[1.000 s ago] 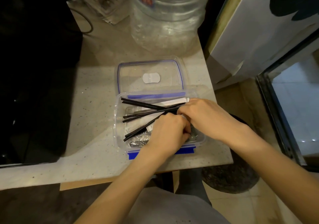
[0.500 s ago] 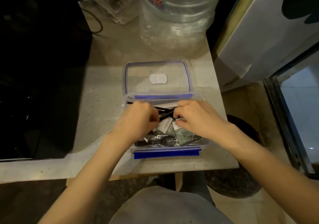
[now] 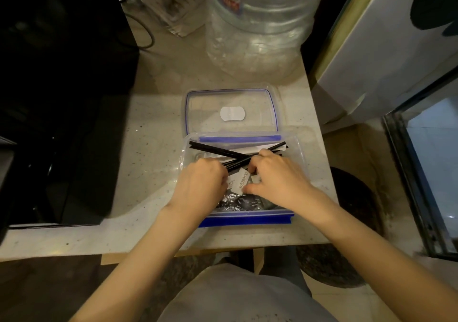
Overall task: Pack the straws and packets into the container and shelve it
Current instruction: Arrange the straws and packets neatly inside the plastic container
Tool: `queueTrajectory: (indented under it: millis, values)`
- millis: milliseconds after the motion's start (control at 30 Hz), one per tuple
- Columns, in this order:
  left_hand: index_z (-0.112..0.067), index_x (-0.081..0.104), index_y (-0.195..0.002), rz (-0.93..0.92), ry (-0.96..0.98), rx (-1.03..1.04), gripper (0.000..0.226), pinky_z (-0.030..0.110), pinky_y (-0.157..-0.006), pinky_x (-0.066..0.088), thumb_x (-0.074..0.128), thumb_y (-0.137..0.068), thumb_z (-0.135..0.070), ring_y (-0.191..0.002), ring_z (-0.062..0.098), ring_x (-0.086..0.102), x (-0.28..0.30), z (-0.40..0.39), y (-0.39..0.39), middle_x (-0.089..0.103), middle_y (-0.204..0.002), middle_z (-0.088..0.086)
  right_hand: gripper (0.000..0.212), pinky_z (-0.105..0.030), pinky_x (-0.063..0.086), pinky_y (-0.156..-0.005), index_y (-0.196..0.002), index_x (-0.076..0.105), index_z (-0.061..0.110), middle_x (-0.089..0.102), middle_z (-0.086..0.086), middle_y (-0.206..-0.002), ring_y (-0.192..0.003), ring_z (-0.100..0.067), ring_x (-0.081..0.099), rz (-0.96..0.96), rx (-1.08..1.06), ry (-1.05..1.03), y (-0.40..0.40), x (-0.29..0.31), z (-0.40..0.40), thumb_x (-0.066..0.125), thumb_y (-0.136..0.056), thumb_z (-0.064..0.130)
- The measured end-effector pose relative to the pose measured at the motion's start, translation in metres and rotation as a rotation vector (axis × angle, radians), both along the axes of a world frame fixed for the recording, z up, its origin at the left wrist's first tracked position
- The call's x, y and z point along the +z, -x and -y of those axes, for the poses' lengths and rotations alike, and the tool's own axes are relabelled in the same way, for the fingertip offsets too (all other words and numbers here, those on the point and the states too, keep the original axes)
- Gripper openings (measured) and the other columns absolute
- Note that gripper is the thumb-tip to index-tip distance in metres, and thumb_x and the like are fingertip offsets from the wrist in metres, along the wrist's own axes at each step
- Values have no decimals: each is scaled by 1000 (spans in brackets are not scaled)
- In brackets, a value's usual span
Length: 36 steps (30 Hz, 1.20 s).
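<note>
A clear plastic container [image 3: 298, 148] with blue clips sits open on the counter, its lid [image 3: 230, 96] lying flat just behind it. Inside lie several black straws [image 3: 210, 149] crossed over each other, white packets [image 3: 241, 181] and crinkled silver packets [image 3: 245, 202]. Both of my hands are down inside the container. My left hand [image 3: 200, 185] is curled over the straws' near ends. My right hand [image 3: 275, 175] has its fingers bent around the straws and a white packet. What each finger grips is partly hidden.
A large clear water jug [image 3: 257, 21] stands behind the lid. A black appliance [image 3: 57, 98] fills the counter's left side, with a cable [image 3: 146, 36] behind it. The counter [image 3: 153, 128] ends right of the container, beside a white cabinet [image 3: 386, 49] and a glass panel [image 3: 433, 168].
The straws have shifted inside the container, now crossing near its back wall. My left hand moved from the middle to the left, then back toward the right hand.
</note>
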<state>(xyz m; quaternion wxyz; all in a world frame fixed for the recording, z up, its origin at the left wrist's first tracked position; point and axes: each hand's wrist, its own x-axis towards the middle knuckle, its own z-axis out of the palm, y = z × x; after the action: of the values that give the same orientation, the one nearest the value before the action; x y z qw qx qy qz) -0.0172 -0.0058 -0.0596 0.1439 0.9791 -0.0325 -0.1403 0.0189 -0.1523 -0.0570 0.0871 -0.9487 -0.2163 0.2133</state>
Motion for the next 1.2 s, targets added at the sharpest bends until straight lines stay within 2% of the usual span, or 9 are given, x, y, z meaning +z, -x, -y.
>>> queueTrajectory:
  millis: [267, 467, 533, 633, 767, 900, 1000, 1133, 1200]
  values:
    - [-9, 66, -88, -8, -26, 31, 11, 31, -71, 55, 56, -88, -14, -85, 24, 65, -6, 7, 4, 67, -98, 9, 31, -28, 46, -75, -105, 61, 18, 53, 2, -108, -95, -14, 55, -42, -15, -146, -1, -2, 4, 73, -78, 26]
    - [-12, 69, -96, 29, -21, 34, 16, 34, -75, 56, 57, -89, -18, -86, 23, 66, -5, 5, 2, 71, -95, 7, 7, -10, 42, -59, -84, 67, 17, 59, 14, -75, -61, 6, 56, -161, -115, -487, -9, 7, 19, 72, -79, 17]
    - [-11, 68, -96, 29, -28, 32, 16, 33, -74, 55, 57, -89, -19, -87, 24, 65, -4, 5, 1, 71, -96, 7, 8, -12, 49, -56, -81, 67, 17, 62, 12, -71, -57, 0, 60, -218, -205, -640, -11, 12, 21, 72, -78, 13]
    - [-12, 68, -97, 31, -23, 22, 14, 34, -76, 56, 57, -89, -18, -89, 24, 65, -1, 5, 1, 70, -99, 7, 10, -23, 55, -70, -77, 67, 17, 68, 5, -79, -73, -20, 66, -218, -335, -846, -16, 20, 23, 74, -75, 10]
    - [-14, 65, -95, 55, 26, -20, 12, 28, -75, 55, 56, -90, -18, -88, 19, 64, 4, 2, 2, 68, -102, 4, 13, -10, 46, -48, -80, 64, 16, 69, -2, -76, -58, -5, 59, -182, -436, -941, -19, 33, 32, 74, -76, 8]
    - [-14, 65, -92, 91, 122, -63, 8, 24, -74, 51, 59, -88, -19, -87, 16, 62, 18, -7, 1, 62, -102, 0, 26, -16, 46, -39, -101, 60, 16, 71, -2, -77, -48, -8, 59, -156, -506, -752, -16, 37, 44, 71, -79, 7]
    - [-12, 63, -85, 57, 241, -57, 3, 20, -71, 51, 62, -87, -13, -79, 15, 63, 34, -17, -4, 66, -85, 1, 24, -14, 48, -37, -102, 60, 20, 71, -3, -76, -46, -8, 60, -189, -451, -548, -9, 37, 48, 68, -83, 7]
    - [-18, 60, -82, 23, 343, 5, 7, 6, -60, 46, 62, -86, -12, -68, -3, 59, 48, -31, -15, 62, -73, -11, 9, -20, 53, -49, -89, 65, 19, 64, 5, -65, -40, -2, 56, -172, -383, -352, -5, 34, 46, 68, -84, 12]
    - [-17, 63, -87, 42, 393, 34, 6, 4, -62, 47, 63, -85, -12, -70, -7, 59, 52, -31, -19, 60, -73, -15, 8, -25, 52, -58, -90, 66, 19, 62, 7, -70, -55, -9, 61, -107, -307, -212, -3, 34, 42, 68, -84, 14]
